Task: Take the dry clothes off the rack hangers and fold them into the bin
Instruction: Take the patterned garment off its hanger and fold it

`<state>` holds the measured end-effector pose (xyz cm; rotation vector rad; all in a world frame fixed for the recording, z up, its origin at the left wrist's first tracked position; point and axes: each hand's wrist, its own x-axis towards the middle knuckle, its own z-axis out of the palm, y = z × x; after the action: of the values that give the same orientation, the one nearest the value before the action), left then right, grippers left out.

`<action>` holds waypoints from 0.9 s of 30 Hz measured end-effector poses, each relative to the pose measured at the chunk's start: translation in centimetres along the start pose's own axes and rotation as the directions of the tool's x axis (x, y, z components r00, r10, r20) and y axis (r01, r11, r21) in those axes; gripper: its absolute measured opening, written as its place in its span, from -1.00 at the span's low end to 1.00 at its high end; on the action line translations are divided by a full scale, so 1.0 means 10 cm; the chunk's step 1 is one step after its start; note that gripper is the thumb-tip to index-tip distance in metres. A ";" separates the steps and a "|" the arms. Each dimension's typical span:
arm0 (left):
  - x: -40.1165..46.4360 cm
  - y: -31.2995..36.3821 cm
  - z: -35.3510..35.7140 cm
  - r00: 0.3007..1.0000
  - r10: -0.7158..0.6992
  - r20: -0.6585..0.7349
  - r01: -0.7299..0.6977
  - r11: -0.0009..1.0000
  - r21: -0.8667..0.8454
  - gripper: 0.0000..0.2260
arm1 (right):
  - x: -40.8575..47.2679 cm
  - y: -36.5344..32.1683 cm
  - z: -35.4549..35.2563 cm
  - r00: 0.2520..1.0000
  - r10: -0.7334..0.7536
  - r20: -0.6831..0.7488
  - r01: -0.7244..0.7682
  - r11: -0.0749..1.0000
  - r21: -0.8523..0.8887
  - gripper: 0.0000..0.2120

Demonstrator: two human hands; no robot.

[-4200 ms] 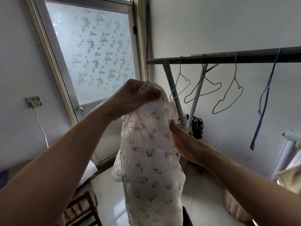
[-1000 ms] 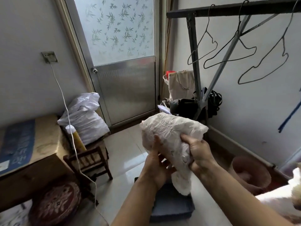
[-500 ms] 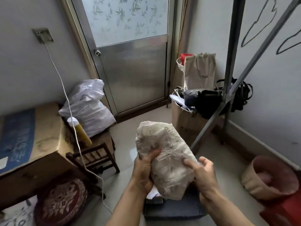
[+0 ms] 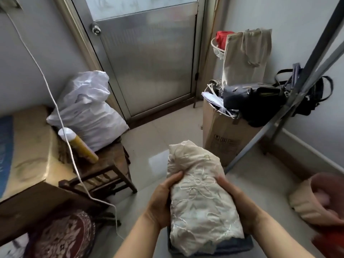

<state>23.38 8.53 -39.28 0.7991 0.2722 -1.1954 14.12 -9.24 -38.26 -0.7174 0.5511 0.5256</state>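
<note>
While both hands cradle a folded garment over the bin, the task looks well along for this piece but unfinished overall: the cloth is off its hanger and already folded, yet it is not set down, and whether more clothes hang on the rack cannot be told, since only the rack legs (image 4: pixel 305 86) show, slanting grey metal tubes well beyond the right fingertips. Beyond the fingertips, farther off, stands the door (image 4: pixel 147 58), its lower panel dull ribbed metal with a round knob. Nearer and to the right of the fingers is a plain brown cardboard box (image 4: pixel 223 135), stiff and square-edged, topped by a dark bag. The garment (image 4: pixel 199 198) is a pale cream bundle, sheer and crinkled, stitched with looping embroidered thread; it is folded into a soft oblong that sags at its lower end. The left hand (image 4: pixel 162 203) wraps its left flank, fingers curled under and thumb lying along the top edge; the right hand (image 4: pixel 240 205) clasps the opposite flank in the same way, most of its fingers hidden behind the cloth. Directly beneath the fingers sits the bin (image 4: pixel 249 241), dark with a straight rim, mostly covered, holding a folded blue-grey cloth (image 4: pixel 230 247) that looks thicker and smoother. I judge that lowering and releasing the bundle is what remains here.
</note>
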 end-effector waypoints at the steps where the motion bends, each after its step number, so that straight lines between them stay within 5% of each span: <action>1: 0.13 0.01 -0.09 1.000 -0.013 0.005 0.013 1.000 0.000 -0.45 | 0.11 -0.03 -0.10 1.000 0.000 -0.015 0.000 1.000 -0.011 -0.19; 7: 0.88 -0.04 -0.61 0.988 0.023 -0.153 0.003 0.987 0.163 -0.50 | 0.83 -0.10 -0.81 0.962 -0.143 -0.235 0.104 0.980 -0.171 -0.23; 10: 1.33 -0.24 -0.94 0.969 0.095 -0.230 -0.039 0.971 0.237 -0.48 | 1.22 0.00 -1.20 0.932 -0.187 -0.310 0.125 0.970 -0.207 -0.40; 14: 1.88 -0.60 -1.40 0.951 0.109 -0.290 -0.008 0.945 0.326 -0.34 | 1.69 0.24 -1.77 0.925 -0.163 -0.343 0.067 0.959 -0.275 -0.46; 21: 2.82 -1.42 -2.01 0.864 0.217 -0.455 0.029 0.879 0.475 -0.45 | 2.22 0.78 -2.66 0.908 -0.094 -0.408 -0.024 0.961 -0.276 -0.50; 24: 3.12 -1.75 -2.15 0.849 0.177 -0.498 0.105 0.867 0.487 -0.33 | 2.40 1.01 -3.02 0.848 -0.109 -0.519 -0.076 0.944 -0.321 -0.67; 27: 3.37 -2.03 -2.24 0.817 0.124 -0.564 0.190 0.864 0.465 -0.52 | 2.56 1.19 -3.34 0.780 -0.094 -0.618 -0.145 0.935 -0.325 -0.72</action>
<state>22.41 -3.35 -82.94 1.6413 0.4843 -1.0363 16.13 -19.37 -80.76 -1.2561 1.1136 0.4052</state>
